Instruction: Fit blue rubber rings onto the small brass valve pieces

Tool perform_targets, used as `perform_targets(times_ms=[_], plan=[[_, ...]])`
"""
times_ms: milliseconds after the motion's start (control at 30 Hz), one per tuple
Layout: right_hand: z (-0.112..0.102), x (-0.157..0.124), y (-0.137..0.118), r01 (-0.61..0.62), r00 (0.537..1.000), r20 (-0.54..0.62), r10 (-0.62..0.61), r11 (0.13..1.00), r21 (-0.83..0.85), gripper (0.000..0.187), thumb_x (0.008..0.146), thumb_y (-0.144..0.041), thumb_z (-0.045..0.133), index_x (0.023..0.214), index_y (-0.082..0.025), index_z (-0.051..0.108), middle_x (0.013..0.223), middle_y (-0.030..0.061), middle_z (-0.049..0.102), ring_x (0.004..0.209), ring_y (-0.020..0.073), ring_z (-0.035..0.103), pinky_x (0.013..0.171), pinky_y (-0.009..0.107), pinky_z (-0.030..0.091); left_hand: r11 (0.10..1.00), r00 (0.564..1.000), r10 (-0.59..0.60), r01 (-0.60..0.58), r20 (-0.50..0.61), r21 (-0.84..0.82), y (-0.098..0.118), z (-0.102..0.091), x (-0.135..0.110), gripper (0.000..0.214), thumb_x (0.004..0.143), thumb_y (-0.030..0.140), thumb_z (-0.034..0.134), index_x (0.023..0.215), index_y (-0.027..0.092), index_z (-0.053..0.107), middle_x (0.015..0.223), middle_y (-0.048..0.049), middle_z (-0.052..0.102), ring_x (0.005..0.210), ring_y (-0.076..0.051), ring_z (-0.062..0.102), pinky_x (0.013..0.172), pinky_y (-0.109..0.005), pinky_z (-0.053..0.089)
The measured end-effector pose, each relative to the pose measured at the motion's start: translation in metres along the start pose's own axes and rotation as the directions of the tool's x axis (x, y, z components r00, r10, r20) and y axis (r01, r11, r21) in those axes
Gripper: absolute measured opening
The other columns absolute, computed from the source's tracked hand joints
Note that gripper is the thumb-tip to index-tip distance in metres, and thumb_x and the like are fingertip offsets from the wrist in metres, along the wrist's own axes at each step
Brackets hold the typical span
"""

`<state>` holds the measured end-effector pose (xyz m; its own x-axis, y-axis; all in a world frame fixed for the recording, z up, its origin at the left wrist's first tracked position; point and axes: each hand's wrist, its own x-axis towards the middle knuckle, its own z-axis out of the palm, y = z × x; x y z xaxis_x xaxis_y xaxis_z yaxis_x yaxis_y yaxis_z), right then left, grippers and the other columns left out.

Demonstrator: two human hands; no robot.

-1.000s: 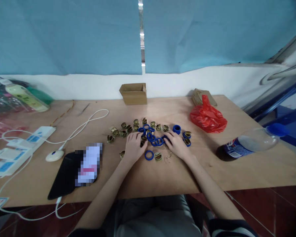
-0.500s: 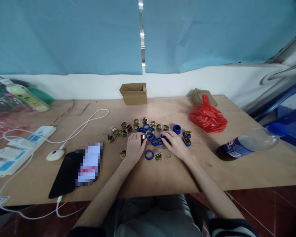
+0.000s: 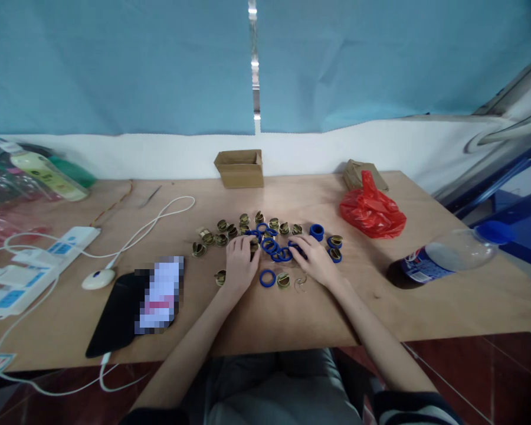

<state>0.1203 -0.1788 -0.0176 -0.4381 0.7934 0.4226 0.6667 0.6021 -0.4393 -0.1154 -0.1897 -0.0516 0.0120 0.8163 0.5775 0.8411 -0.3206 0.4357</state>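
Note:
My left hand has its fingers and thumb curled around a round brass-coloured metal cap, partly hidden by the fingers. My right hand is bent over a dark blue ring, fingers and thumb closing on its edge. Loose blue rings lie in a heap between the hands. A single blue ring and a brass cap lie nearer me. Several more brass caps are spread behind and left of the heap. Two caps seated in blue rings lie to the right.
Stacked blue rings stand beyond my right hand. At the back are a cardboard box and a red plastic bag. A cola bottle lies at right. A phone, white cable and power strip occupy the left.
My left hand has shifted slightly left, and the brass cap at its fingertips is now more hidden behind the thumb. The right hand has barely moved.

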Motion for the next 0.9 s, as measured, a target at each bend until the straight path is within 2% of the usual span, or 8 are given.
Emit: perform_targets(times_ms=[133, 267, 367, 433, 500, 667, 800, 900], plan=[[-0.001, 0.001, -0.002, -0.012, 1.000, -0.010, 0.012, 1.000, 0.025, 0.027, 0.102, -0.029, 0.049, 0.124, -0.020, 0.063, 0.121, 0.0127, 0.067, 0.113, 0.0264, 0.064, 0.099, 0.045, 0.054, 0.966, 0.999, -0.033, 0.021, -0.042, -0.257, 0.005, -0.002, 0.003, 0.038, 0.088, 0.022, 0.066, 0.125, 0.021, 0.054, 0.120, -0.0135, 0.062, 0.114, -0.028, 0.063, 0.098, -0.045, 0.054], [-0.001, 0.002, -0.012, 0.002, 0.999, -0.035, 0.005, 0.982, 0.189, 0.022, 0.101, -0.029, 0.051, 0.117, -0.022, 0.065, 0.115, 0.0088, 0.071, 0.108, 0.0233, 0.067, 0.097, 0.042, 0.055, 0.806, 0.993, -0.080, 0.117, 0.089, -0.580, 0.013, 0.004, -0.001, 0.057, 0.082, 0.027, 0.075, 0.132, 0.024, 0.049, 0.118, -0.0096, 0.065, 0.105, -0.021, 0.070, 0.087, -0.036, 0.062], [0.003, 0.002, -0.022, -0.013, 0.989, -0.137, 0.057, 0.951, 0.308, 0.023, 0.101, -0.029, 0.053, 0.119, -0.022, 0.064, 0.117, 0.0083, 0.071, 0.109, 0.0220, 0.067, 0.098, 0.040, 0.055, 0.698, 0.982, -0.080, 0.177, 0.171, -0.694, 0.020, 0.009, -0.006, 0.062, 0.079, 0.028, 0.079, 0.132, 0.025, 0.048, 0.115, -0.0089, 0.068, 0.102, -0.020, 0.072, 0.087, -0.035, 0.063], [0.008, 0.001, -0.028, -0.017, 0.970, -0.222, 0.100, 0.938, 0.347, 0.026, 0.100, -0.029, 0.054, 0.123, -0.022, 0.062, 0.123, 0.0096, 0.069, 0.114, 0.0223, 0.065, 0.100, 0.041, 0.054, 0.642, 0.975, -0.076, 0.209, 0.211, -0.737, 0.023, 0.009, -0.008, 0.064, 0.077, 0.028, 0.080, 0.133, 0.025, 0.048, 0.114, -0.0091, 0.069, 0.101, -0.020, 0.073, 0.089, -0.036, 0.063], [0.013, 0.000, -0.033, 0.018, 0.962, -0.258, 0.084, 0.929, 0.369, 0.028, 0.100, -0.028, 0.055, 0.127, -0.022, 0.061, 0.127, 0.0108, 0.067, 0.119, 0.0227, 0.063, 0.103, 0.041, 0.052, 0.607, 0.965, -0.077, 0.245, 0.252, -0.756, 0.026, 0.007, -0.008, 0.068, 0.076, 0.028, 0.081, 0.136, 0.025, 0.047, 0.118, -0.0099, 0.068, 0.101, -0.021, 0.074, 0.091, -0.037, 0.062], [0.024, -0.001, -0.037, 0.106, 0.970, -0.244, -0.016, 0.926, 0.363, 0.031, 0.099, -0.029, 0.058, 0.129, -0.022, 0.061, 0.128, 0.0119, 0.067, 0.121, 0.0237, 0.063, 0.105, 0.043, 0.052, 0.597, 0.951, -0.090, 0.288, 0.295, -0.749, 0.025, 0.003, -0.007, 0.080, 0.077, 0.026, 0.081, 0.145, 0.027, 0.039, 0.140, -0.0152, 0.058, 0.105, -0.023, 0.073, 0.091, -0.038, 0.062], [0.027, -0.002, -0.035, 0.115, 0.972, -0.230, -0.037, 0.935, 0.334, 0.032, 0.099, -0.030, 0.059, 0.129, -0.022, 0.062, 0.123, 0.0113, 0.068, 0.118, 0.0237, 0.065, 0.102, 0.042, 0.054, 0.626, 0.950, -0.087, 0.287, 0.301, -0.725, 0.023, 0.003, -0.008, 0.088, 0.075, 0.026, 0.083, 0.149, 0.028, 0.035, 0.145, -0.0161, 0.054, 0.111, -0.025, 0.071, 0.095, -0.041, 0.061], [0.029, -0.004, -0.033, 0.136, 0.976, -0.204, -0.078, 0.947, 0.291, 0.033, 0.099, -0.031, 0.058, 0.131, -0.024, 0.061, 0.124, 0.0109, 0.068, 0.116, 0.0234, 0.066, 0.101, 0.041, 0.055, 0.612, 0.945, -0.078, 0.297, 0.318, -0.733, 0.024, 0.003, -0.010, 0.085, 0.077, 0.027, 0.081, 0.149, 0.029, 0.036, 0.147, -0.0156, 0.052, 0.118, -0.027, 0.068, 0.100, -0.043, 0.058]])
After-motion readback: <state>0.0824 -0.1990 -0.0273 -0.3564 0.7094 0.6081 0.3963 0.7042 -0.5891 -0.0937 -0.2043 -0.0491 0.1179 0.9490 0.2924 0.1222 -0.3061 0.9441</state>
